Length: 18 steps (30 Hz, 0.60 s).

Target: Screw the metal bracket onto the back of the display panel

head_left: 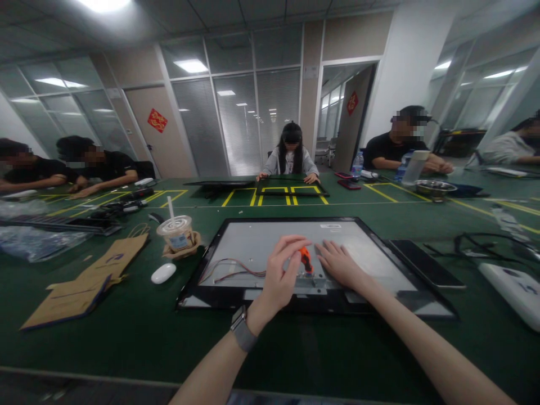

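I can see the left hand clasping an orange screwdriver over the black-edged panel beneath. Just right of that grip, the right hand lies flat, released; far beyond, a person sits at the table.

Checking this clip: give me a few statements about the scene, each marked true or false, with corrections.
1. A watch is worn on the left wrist. True.
2. The right hand is wrapped around the orange-handled tool. False: it lies spread on the panel; the left hand is at the tool.
3. A cup with a straw stands left of the panel. True.
4. The white oval object sits on the panel. False: it rests on the green table, left of the panel.
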Available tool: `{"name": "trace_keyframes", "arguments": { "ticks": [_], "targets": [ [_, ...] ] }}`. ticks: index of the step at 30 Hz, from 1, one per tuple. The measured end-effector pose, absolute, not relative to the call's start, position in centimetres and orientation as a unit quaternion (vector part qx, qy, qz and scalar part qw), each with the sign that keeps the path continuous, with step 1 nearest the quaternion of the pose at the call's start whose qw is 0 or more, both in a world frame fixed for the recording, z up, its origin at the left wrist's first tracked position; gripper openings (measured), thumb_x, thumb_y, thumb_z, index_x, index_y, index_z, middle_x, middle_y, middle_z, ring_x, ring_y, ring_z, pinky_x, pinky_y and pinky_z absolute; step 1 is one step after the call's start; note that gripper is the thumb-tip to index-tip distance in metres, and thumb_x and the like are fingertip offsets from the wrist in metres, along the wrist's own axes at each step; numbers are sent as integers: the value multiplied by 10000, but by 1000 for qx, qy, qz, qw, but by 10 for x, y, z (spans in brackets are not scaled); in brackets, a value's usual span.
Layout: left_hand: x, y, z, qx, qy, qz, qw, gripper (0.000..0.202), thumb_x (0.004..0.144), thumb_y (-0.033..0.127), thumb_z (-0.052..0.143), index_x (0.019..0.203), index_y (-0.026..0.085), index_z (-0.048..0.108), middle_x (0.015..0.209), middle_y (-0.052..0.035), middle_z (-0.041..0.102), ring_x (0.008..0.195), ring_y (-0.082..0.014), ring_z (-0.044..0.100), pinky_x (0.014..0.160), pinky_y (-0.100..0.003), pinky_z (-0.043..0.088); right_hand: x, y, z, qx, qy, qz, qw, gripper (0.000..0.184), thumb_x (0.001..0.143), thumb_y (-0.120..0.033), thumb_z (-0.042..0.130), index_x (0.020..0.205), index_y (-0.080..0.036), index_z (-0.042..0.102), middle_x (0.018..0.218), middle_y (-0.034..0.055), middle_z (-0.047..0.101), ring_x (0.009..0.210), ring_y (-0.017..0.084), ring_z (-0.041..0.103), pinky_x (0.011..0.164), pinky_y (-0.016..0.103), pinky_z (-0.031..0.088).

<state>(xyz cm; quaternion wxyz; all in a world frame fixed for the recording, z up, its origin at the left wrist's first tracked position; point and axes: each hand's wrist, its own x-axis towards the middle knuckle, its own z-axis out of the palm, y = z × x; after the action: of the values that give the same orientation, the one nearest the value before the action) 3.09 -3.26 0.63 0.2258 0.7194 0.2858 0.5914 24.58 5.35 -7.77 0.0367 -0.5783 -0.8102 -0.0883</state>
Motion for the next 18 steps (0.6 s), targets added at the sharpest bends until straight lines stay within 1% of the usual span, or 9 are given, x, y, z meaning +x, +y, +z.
{"name": "trace_keyframes", "arguments": {
  "ticks": [4, 8, 11, 14, 16, 18],
  "targets": [
    [31, -31, 8, 719, 288, 590, 227, 284, 991, 244, 448, 1111, 185, 698, 1028, -88, 667, 964, -193, 621, 875, -334, 494, 247, 55, -80, -578, -810, -84, 49, 540, 1009, -369, 254, 1481, -182, 439, 1524, 191, 416, 1403, 330, 358, 1097, 555, 311],
    [31, -31, 7, 719, 303, 593, 200, 233, 956, 278, 534, 1070, 191, 718, 954, -66, 620, 904, -179, 599, 839, -316, 498, 247, 56, -81, -578, -811, -83, 41, 546, 1008, -364, 240, 1489, -181, 423, 1529, 188, 409, 1407, 331, 351, 1096, 558, 310],
    [31, -32, 6, 726, 305, 582, 204, 273, 980, 262, 479, 1126, 196, 701, 1035, -79, 603, 966, -182, 595, 887, -323, 487, 247, 54, -79, -576, -812, -87, 32, 552, 1007, -356, 230, 1487, -162, 424, 1527, 198, 407, 1406, 334, 352, 1094, 554, 311],
    [29, -31, 7, 737, 283, 576, 211, 306, 994, 212, 422, 1178, 187, 665, 1139, -96, 623, 1056, -192, 596, 948, -343, 468, 247, 53, -76, -572, -815, -87, 34, 553, 1006, -350, 224, 1483, -158, 428, 1524, 203, 410, 1402, 333, 358, 1085, 556, 321],
    [29, -30, 7, 742, 274, 576, 206, 295, 983, 187, 441, 1188, 185, 653, 1124, -92, 647, 1050, -190, 604, 944, -343, 470, 246, 52, -75, -571, -816, -86, 33, 555, 1005, -345, 221, 1481, -149, 430, 1523, 209, 409, 1401, 335, 360, 1082, 556, 325],
    [30, -29, 6, 743, 275, 578, 194, 271, 962, 188, 493, 1174, 190, 661, 1063, -81, 653, 993, -184, 612, 903, -334, 485, 246, 51, -74, -570, -816, -85, 27, 556, 1006, -347, 222, 1483, -149, 426, 1526, 205, 406, 1402, 335, 358, 1085, 554, 323]
  ]
}}
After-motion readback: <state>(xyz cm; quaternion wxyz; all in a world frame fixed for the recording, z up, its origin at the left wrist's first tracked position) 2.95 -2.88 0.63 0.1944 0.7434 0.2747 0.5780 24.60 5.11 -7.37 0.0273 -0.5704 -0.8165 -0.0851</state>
